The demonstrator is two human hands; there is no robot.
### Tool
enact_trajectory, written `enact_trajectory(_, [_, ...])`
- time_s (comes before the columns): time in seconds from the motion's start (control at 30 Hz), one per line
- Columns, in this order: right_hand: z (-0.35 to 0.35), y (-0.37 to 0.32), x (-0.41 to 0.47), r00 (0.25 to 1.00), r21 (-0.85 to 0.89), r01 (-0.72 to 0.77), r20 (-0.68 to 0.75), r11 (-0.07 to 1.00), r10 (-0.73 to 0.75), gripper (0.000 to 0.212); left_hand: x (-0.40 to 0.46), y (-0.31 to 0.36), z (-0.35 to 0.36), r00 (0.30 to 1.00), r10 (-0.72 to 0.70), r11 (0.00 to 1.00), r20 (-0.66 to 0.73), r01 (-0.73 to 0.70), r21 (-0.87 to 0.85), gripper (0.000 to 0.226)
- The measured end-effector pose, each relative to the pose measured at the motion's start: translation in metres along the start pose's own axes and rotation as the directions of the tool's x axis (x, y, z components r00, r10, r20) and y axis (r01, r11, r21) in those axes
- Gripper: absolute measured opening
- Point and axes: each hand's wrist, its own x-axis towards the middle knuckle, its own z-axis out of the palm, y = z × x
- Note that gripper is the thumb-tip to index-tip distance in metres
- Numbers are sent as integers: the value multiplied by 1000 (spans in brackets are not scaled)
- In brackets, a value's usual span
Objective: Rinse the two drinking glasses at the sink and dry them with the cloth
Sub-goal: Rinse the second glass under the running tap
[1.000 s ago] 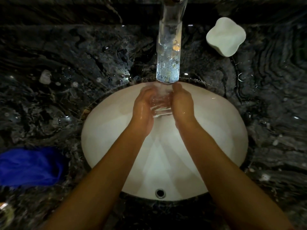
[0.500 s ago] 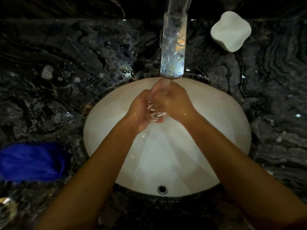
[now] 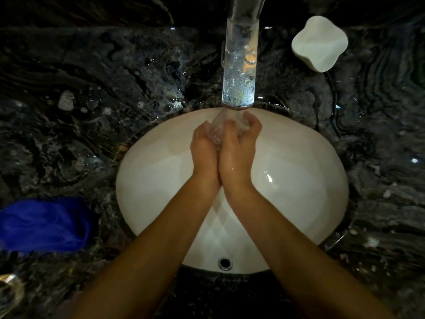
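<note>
My left hand (image 3: 204,153) and my right hand (image 3: 239,150) are pressed side by side under the running tap (image 3: 240,65), over the white sink (image 3: 299,180). Between their curled fingers sits a clear drinking glass (image 3: 217,134). It is mostly hidden by the hands and the water stream pouring onto it. A second glass (image 3: 9,291) stands on the dark counter at the bottom left corner, only partly in view. The blue cloth (image 3: 43,224) lies crumpled on the counter to the left of the sink.
A white soap bar (image 3: 319,43) lies on the wet dark marble counter (image 3: 115,88) at the back right. The overflow hole (image 3: 225,263) is at the sink's near rim.
My hands have turned around the glass: apart on either side of it a second ago, then the right hand over the top, now side by side and closer to the spout.
</note>
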Motion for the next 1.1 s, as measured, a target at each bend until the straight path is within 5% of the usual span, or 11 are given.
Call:
enact_trajectory(0.07, [-3,3,2,1000,-75,26,16,997,-25,53,3,0,-9,955,294,877,-38,-254,407,19])
enact_trajectory(0.13, [-9,2,12,998,-165,50,50,985,-42,58,1,6,-14,901,431,695,54,-370,617,26])
enact_trajectory(0.3, [-10,-6,26,977,-470,69,212,880,37,56,10,15,-9,962,228,381,151,-231,895,52])
enact_trajectory(0.43, [-15,-11,19,969,-477,94,245,874,30,65,4,17,-1,991,28,833,134,-97,545,36])
enact_trajectory(0.6, [-35,12,11,991,-224,25,133,974,5,38,-1,3,3,993,-42,998,112,37,54,30])
enact_trajectory(0.7, [-18,18,13,936,-105,-297,163,949,311,57,-10,-5,12,991,95,994,-91,-99,-41,32])
enact_trajectory(0.8, [-13,15,20,848,-77,-449,277,890,452,66,-16,-5,15,958,234,969,-164,-216,118,50])
enact_trajectory(0.93, [-26,4,41,786,-60,-478,416,876,458,54,-19,3,15,881,468,807,-70,-394,439,58])
enact_trajectory(1.1, [-46,-4,70,629,-425,-405,513,809,584,50,-17,1,-15,797,532,432,287,-547,717,55])
